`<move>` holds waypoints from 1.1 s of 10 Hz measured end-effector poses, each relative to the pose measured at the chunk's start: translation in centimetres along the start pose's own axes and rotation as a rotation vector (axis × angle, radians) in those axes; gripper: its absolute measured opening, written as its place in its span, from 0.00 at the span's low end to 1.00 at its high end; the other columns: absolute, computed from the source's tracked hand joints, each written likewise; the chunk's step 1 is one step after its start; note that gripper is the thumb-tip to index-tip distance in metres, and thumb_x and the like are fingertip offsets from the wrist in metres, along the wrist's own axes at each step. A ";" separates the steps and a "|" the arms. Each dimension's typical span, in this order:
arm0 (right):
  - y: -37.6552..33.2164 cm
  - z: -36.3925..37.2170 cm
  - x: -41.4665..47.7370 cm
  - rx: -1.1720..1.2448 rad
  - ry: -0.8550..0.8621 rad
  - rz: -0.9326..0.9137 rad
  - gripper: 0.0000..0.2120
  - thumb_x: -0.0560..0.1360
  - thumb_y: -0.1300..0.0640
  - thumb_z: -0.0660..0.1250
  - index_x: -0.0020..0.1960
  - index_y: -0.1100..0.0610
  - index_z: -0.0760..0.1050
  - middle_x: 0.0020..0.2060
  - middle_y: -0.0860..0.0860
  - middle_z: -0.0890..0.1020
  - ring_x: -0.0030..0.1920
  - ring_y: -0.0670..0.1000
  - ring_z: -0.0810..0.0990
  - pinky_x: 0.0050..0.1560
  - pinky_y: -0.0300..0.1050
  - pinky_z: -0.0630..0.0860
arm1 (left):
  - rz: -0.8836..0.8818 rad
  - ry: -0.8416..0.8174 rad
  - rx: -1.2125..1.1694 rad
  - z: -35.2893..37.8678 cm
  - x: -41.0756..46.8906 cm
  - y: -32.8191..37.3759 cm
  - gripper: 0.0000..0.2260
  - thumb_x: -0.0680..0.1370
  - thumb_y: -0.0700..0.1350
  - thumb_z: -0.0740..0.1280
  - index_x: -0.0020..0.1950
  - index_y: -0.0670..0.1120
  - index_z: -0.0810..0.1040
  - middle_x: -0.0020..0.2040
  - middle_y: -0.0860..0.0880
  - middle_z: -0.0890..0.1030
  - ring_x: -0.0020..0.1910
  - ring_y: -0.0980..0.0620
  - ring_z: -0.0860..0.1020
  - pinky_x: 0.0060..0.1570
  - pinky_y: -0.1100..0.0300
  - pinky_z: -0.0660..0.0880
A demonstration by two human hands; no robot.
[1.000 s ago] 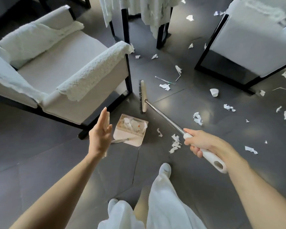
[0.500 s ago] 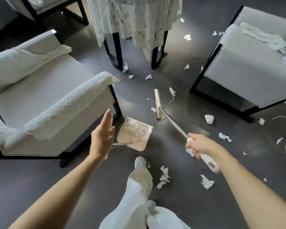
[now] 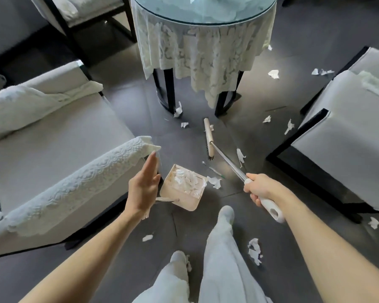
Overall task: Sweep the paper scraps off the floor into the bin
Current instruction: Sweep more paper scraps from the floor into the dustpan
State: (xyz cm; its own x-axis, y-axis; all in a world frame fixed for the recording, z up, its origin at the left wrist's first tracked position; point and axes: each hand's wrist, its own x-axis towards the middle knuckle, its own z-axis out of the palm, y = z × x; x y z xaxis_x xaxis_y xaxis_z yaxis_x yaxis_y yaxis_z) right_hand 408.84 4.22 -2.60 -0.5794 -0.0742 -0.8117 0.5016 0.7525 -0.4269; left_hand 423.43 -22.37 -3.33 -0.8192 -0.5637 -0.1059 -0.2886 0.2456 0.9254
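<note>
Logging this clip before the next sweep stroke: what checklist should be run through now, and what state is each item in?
1. Grip of right hand on broom handle: ok.
2. Hold of left hand on dustpan: cannot tell; fingers straight, handle hidden behind the palm.
3. Collected scraps sit inside the dustpan: ok.
4. The floor is swept: not ok; a loose scrap lies at the dustpan's edge, with more around.
5. Place of the bin: cannot tell; not in view.

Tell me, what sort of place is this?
Probably a sitting room or lounge: cushioned armchairs flank a round glass-topped table draped in lace, on a dark tiled floor strewn with paper scraps.
</note>
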 end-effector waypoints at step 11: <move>-31.4 -18.1 28.8 -0.723 -0.378 0.117 0.28 0.79 0.63 0.54 0.75 0.44 0.59 0.20 0.49 0.68 0.21 0.45 0.63 0.22 0.34 0.63 | -0.288 0.273 -0.189 14.2 23.5 6.9 0.35 0.77 0.26 0.60 0.68 0.65 0.66 0.65 0.71 0.70 0.69 0.63 0.67 0.69 0.61 0.63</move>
State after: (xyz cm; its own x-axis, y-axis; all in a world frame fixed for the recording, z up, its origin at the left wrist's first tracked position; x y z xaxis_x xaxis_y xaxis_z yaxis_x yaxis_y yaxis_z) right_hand 364.74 -9.67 -5.36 -0.2290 -0.0876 -0.9695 -0.0673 0.9950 -0.0740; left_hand 395.16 -22.69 -4.55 -0.5500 -0.7823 -0.2925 -0.3697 -0.0861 0.9252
